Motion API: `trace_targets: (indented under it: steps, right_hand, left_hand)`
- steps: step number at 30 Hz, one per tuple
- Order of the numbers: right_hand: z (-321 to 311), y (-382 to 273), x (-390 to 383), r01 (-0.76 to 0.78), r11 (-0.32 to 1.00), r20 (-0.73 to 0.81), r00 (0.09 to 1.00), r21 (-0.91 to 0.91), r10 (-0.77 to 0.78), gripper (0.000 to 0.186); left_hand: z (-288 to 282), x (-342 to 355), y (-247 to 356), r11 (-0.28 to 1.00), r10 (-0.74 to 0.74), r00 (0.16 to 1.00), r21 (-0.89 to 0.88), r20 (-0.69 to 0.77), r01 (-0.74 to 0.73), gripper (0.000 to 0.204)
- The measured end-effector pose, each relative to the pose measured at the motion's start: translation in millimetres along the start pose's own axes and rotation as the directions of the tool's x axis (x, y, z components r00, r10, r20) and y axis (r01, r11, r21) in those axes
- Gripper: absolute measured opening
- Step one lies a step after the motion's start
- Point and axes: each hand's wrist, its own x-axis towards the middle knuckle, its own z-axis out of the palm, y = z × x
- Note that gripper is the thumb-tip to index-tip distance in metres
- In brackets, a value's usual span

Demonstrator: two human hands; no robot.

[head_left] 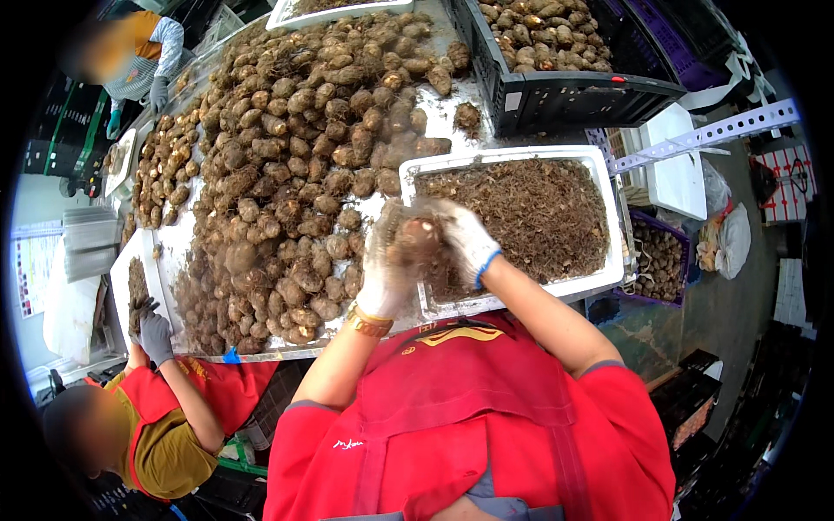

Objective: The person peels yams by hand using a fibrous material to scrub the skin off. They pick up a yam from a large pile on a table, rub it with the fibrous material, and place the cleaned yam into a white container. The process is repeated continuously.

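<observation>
A brown, hairy taro corm [419,241] is between my two gloved hands, above the near left corner of a white foam box [512,156]. My left hand [384,273], blurred by motion, is closed around the corm from the left. On its other side, my right hand [465,236] has its fingers curled against the corm; their tips are smeared. Both gloves are white and soiled. Loose brown root fibres and peelings [530,217] fill the foam box. To the left, a large heap of taro corms [287,165] covers much of the metal table [443,108].
A black crate [582,100] of taro stands at the far right. A purple crate [658,260] of corms sits lower right. One co-worker's gloved hands [152,330] are over a white tray [130,260] at left; another person [143,61] stands far left.
</observation>
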Motion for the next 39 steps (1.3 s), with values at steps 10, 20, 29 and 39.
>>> trace_targets:
  steps: [10, 20, 29, 39]
  right_hand:
    - [-6, -68, -71, 0.571, 0.586, 0.193, 0.791, -0.575, -0.581, 0.032]
    - [8, -52, -68, 0.41, 0.63, 0.034, 0.853, -0.66, -0.52, 0.018]
    - [15, -45, -80, 0.49, 0.693, 0.123, 0.852, -0.529, -0.509, 0.009]
    - [5, -59, -60, 0.489, 0.461, 0.188, 0.81, -0.74, -0.556, 0.02]
  left_hand:
    - [7, 1, 3, 0.553, -0.444, 0.895, -0.771, 0.048, 0.316, 0.034]
    - [-29, -4, -60, 0.789, 0.413, 0.9, 0.547, -0.138, -0.279, 0.051]
    - [-38, 6, -71, 0.641, 0.483, 0.875, 0.695, -0.033, -0.327, 0.049]
    - [-13, 1, -10, 0.602, 0.445, 0.893, 0.718, 0.06, -0.349, 0.025]
